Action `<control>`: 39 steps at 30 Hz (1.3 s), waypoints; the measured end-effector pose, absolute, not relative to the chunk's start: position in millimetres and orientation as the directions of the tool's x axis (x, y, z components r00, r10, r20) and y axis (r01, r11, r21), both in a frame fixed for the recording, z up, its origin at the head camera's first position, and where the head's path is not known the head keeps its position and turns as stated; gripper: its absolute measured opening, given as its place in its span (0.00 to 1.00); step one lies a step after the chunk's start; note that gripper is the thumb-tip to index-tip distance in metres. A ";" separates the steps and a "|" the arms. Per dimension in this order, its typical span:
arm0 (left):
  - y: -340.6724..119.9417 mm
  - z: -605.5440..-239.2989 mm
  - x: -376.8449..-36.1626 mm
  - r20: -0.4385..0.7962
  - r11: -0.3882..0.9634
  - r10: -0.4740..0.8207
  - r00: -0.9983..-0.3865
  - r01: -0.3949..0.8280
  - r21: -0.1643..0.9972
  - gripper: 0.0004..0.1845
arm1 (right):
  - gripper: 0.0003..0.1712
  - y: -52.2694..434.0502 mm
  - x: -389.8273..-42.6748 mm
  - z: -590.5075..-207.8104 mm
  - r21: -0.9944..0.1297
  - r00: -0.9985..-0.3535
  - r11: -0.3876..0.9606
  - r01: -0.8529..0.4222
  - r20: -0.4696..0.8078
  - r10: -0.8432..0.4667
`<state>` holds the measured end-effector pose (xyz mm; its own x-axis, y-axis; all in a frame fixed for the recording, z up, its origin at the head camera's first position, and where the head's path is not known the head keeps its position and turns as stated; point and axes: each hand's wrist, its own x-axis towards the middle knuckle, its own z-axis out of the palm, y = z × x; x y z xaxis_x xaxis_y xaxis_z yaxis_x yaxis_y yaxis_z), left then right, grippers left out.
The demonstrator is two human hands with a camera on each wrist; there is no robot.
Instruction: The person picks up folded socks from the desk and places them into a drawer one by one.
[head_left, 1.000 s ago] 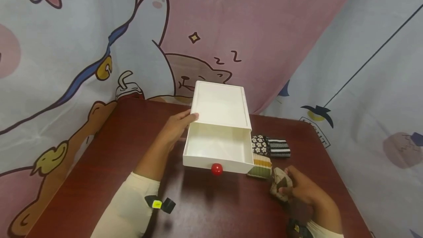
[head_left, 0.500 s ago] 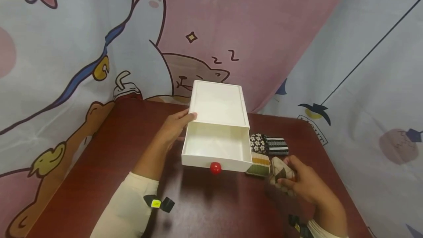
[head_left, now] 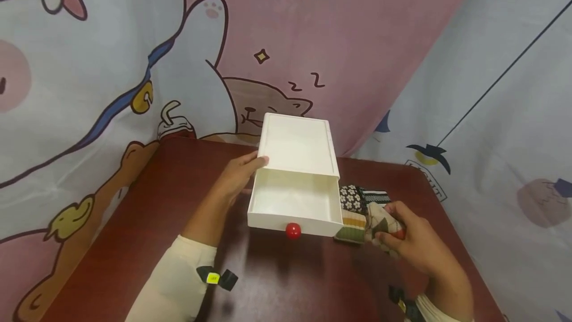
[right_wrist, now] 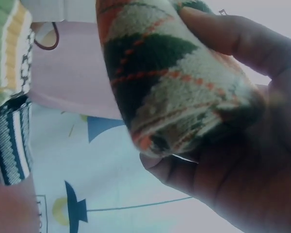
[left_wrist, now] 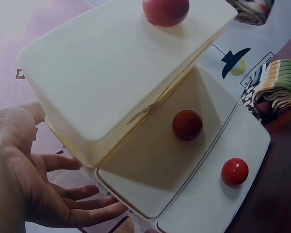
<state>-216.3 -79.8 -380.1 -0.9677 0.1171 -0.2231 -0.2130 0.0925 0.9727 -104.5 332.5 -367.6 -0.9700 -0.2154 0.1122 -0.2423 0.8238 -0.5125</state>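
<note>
Setting: a dark red table (head_left: pixel 134 242) is standing against hanging cartoon-print curtains (head_left: pixel 357 39) in pink and pale blue.

Right hand: the right hand (head_left: pixel 413 245) is working at the near right of the table, its fingers (right_wrist: pixel 223 34) and thumb curling round a rolled argyle sock (head_left: pixel 380 222) in cream, dark green and orange. The wrist view is showing the roll filling the palm.

Sock's lie: the roll is sitting at the fingertips on the hand's left, its long axis running roughly near to far, just right of the drawer's front corner.

Key relation: the open drawer (head_left: pixel 292 200) is lying to the left of the held sock and slightly farther, its cavity facing up; the right hand is the nearer one to it with a load.

Drawer front: a red knob (head_left: pixel 293 230) is facing the near edge of the table.

Other socks: a green-and-yellow striped roll (head_left: pixel 353 225) is touching the drawer's right wall, just left of the held sock; a floral roll (head_left: pixel 350 197) and a black-and-white striped roll (head_left: pixel 375 196) are lying just beyond.

Left hand: the left hand (head_left: pixel 239 175) is resting farther back, fingers (left_wrist: pixel 82 191) straight and relaxed against the left side of the white box (head_left: pixel 298 143), gripping nothing.

Box: the casing is sitting at the far middle of the table, the drawer drawn out toward the near side.
</note>
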 end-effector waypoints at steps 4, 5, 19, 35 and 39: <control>-79.5 -381.1 -216.3 -0.223 0.092 0.119 -0.967 -0.213 0.973 0.41 | 0.29 328.4 -108.6 -360.5 -0.478 -0.960 0.833 -0.279 0.174 -0.221; -79.5 -381.3 -216.4 -0.223 0.091 0.120 -0.967 -0.213 0.973 0.41 | 0.30 327.4 -109.6 -358.2 -0.474 -0.960 0.836 -0.276 0.175 -0.218; -78.4 -380.9 -214.5 -0.211 0.088 0.124 -0.969 -0.201 0.976 0.40 | 0.30 309.6 -123.5 -324.5 -0.438 -0.937 0.847 -0.301 0.300 -0.177; -79.0 -383.8 -215.9 -0.210 0.094 0.127 -0.969 -0.199 0.975 0.40 | 0.31 264.5 -138.4 -308.1 -0.462 -0.875 0.792 -0.400 0.450 -0.180; -78.3 -383.3 -215.9 -0.205 0.094 0.127 -0.971 -0.194 0.977 0.40 | 0.31 253.8 -142.9 -304.0 -0.478 -0.875 0.773 -0.417 0.442 -0.199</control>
<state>-215.9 -78.3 -383.3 -0.9706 0.1265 -0.2050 -0.1940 0.0937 0.9765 -142.9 253.8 -304.0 -0.8747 -0.1988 0.4421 -0.4173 0.7728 -0.4781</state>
